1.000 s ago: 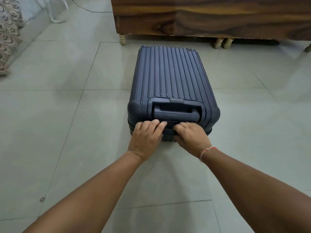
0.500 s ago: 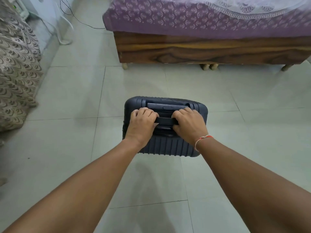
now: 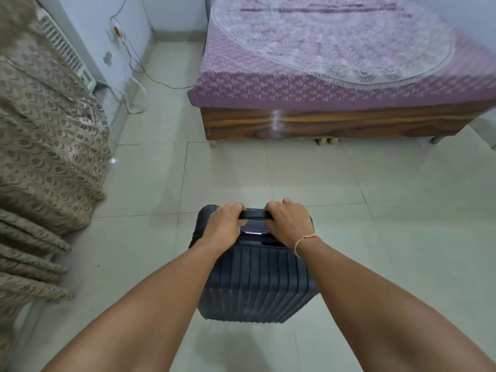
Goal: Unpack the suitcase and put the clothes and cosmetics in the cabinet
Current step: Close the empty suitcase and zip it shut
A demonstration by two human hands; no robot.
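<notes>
**Both hands on the suitcase handle**

A left hand (image 3: 224, 224) and right hand (image 3: 288, 226) grip the handle (image 3: 255, 214) of a closed navy suitcase (image 3: 257, 285) on the tiled floor (image 3: 375, 237). Ahead stands a purple-covered bed (image 3: 335, 76); patterned curtains (image 3: 45, 157) hang left.

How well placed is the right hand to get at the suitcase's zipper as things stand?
Probably not yet. The right hand and left hand both grip the handle of the shut suitcase, and no zipper is visible.

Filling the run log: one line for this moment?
stage: suitcase closed, upright | left hand, right hand: gripping top handle | unpacking: not started
</notes>
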